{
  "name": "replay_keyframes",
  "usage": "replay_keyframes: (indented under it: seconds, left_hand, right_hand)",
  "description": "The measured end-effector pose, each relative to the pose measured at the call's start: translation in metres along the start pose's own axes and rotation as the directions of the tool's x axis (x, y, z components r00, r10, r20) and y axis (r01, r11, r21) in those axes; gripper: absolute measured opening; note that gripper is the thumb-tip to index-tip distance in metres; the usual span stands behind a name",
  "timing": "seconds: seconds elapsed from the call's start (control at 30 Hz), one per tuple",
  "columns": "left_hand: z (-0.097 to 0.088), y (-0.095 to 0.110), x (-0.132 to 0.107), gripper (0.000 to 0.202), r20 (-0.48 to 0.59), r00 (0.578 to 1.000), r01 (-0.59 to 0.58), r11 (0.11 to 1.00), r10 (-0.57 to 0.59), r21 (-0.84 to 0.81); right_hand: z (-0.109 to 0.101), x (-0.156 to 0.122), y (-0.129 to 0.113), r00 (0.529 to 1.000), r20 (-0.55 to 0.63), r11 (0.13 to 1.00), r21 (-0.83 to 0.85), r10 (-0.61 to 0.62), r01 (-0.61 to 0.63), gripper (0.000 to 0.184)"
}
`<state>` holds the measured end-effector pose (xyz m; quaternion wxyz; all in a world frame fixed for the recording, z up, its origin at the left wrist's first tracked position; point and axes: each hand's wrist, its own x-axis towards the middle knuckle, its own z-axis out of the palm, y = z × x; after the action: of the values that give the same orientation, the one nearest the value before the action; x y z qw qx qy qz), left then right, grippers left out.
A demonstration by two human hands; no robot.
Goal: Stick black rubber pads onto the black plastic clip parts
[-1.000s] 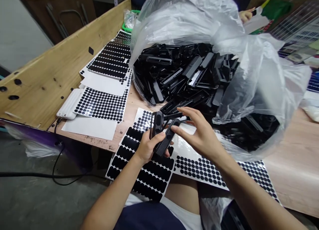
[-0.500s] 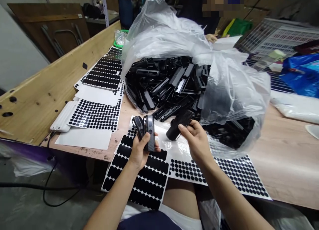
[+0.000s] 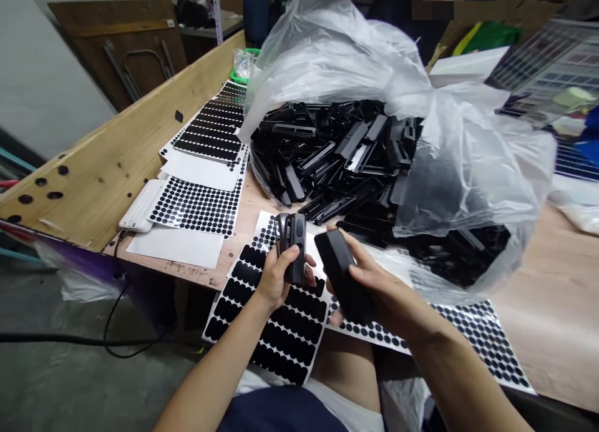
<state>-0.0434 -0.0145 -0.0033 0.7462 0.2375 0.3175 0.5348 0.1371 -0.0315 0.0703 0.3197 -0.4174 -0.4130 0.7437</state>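
Observation:
My left hand (image 3: 279,281) is closed round a couple of black plastic parts (image 3: 292,241) with a carbon-fibre pattern, held upright above a sheet of black oval stickers (image 3: 276,326). My right hand (image 3: 374,291) grips another black plastic part (image 3: 344,276), held flat-side up just right of the left hand. Both hands hover near the table's front edge. Behind them a big clear plastic bag (image 3: 468,151) lies open, filled with several black plastic parts (image 3: 337,151).
More sticker sheets with round dots (image 3: 196,204) and ovals (image 3: 210,132) lie at left beside a white ribbed device (image 3: 140,210). A dot sheet (image 3: 477,338) lies at right. A wooden board (image 3: 107,151) walls the left side. A cable (image 3: 112,332) hangs below.
My right hand has pulled a black part out from the bag's mouth and brought it back next to the left hand, turned flat-side up. The left hand kept its parts.

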Motion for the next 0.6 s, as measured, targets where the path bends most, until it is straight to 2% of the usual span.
replay_keyframes:
  seconds: [0.07, 0.1, 0.17, 0.23, 0.27, 0.37, 0.47, 0.6]
  left_hand:
    - [0.000, 0.001, 0.000, 0.046, -0.010, 1.000, -0.007, 1.000, 0.007, 0.000]
    - [0.000, 0.001, 0.000, 0.046, -0.014, 1.000, -0.003, 1.000, 0.003, 0.009]
    - [0.000, 0.002, -0.001, 0.047, -0.007, 1.000, 0.005, 1.000, -0.005, 0.027]
    - [-0.001, 0.001, -0.001, 0.050, 0.018, 1.000, 0.012, 0.999, -0.013, 0.038]
    - [-0.001, 0.000, -0.001, 0.053, 0.027, 0.999, 0.020, 0.999, -0.021, 0.037]
    - [-0.003, -0.004, 0.000, 0.059, 0.027, 0.999, 0.017, 1.000, -0.017, 0.020]
    - [-0.001, -0.004, 0.000, 0.064, 0.025, 0.999, -0.034, 0.999, 0.034, 0.007]
    - [0.001, -0.001, 0.001, 0.073, 0.012, 1.000, -0.010, 1.000, 0.010, 0.007]
  right_hand:
    - [-0.008, -0.003, -0.011, 0.989, 0.126, 0.978, -0.204, 0.076, -0.050, 0.072]
    - [-0.011, -0.002, -0.019, 0.979, 0.179, 0.938, -0.344, 0.094, -0.027, 0.064]
    - [-0.016, 0.002, -0.036, 0.961, 0.260, 0.796, -0.599, 0.089, 0.088, 0.045]
    - [-0.018, 0.012, -0.051, 0.949, 0.309, 0.675, -0.715, 0.068, 0.184, 0.032]
    - [-0.018, 0.018, -0.056, 0.950, 0.308, 0.660, -0.725, 0.056, 0.196, 0.030]
    - [-0.019, 0.039, -0.061, 0.980, 0.193, 0.741, -0.650, -0.051, 0.167, 0.041]
    - [-0.019, 0.054, -0.053, 0.980, 0.074, 0.825, -0.530, -0.182, 0.194, 0.050]
    - [-0.017, 0.062, -0.037, 0.976, 0.112, 0.908, -0.360, -0.187, 0.215, 0.049]
